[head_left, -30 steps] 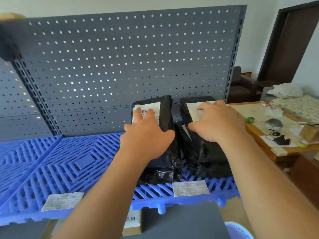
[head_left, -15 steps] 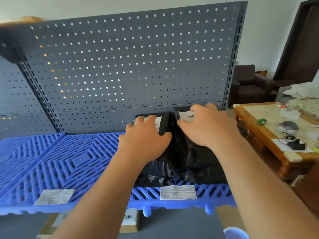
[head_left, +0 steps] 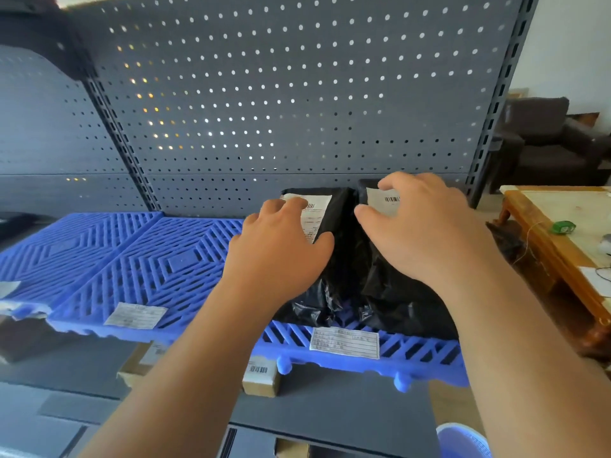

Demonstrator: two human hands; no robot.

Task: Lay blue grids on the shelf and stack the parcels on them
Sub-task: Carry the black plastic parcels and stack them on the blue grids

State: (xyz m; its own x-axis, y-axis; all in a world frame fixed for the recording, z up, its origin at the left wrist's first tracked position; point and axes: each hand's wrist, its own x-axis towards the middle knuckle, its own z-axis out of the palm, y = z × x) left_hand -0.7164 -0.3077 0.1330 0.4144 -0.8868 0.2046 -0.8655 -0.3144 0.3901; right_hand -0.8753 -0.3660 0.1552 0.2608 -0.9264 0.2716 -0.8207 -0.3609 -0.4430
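Note:
Two black plastic-wrapped parcels with white labels lie side by side on the blue grids [head_left: 158, 259], at the shelf's right end against the pegboard back. My left hand [head_left: 281, 252] rests flat on the left parcel [head_left: 334, 213], fingers spread over its label. Over the right parcel [head_left: 396, 292], my right hand [head_left: 423, 233] has loosely bent fingers touching the label near the top. Neither hand grips. Another blue grid [head_left: 66, 239] lies further left, and each grid carries a white sticker at its front edge.
The grey pegboard [head_left: 264, 94] closes the back of the shelf. Cardboard boxes [head_left: 261, 378] sit on the lower grey shelf [head_left: 330, 401]. A wooden table [head_left: 562, 233] and a dark armchair [head_left: 542, 140] stand to the right. A blue basket rim [head_left: 463, 439] shows at the bottom.
Both parcels have gone down and back toward the pegboard under my hands. My right hand's fingers have loosened on the right parcel.

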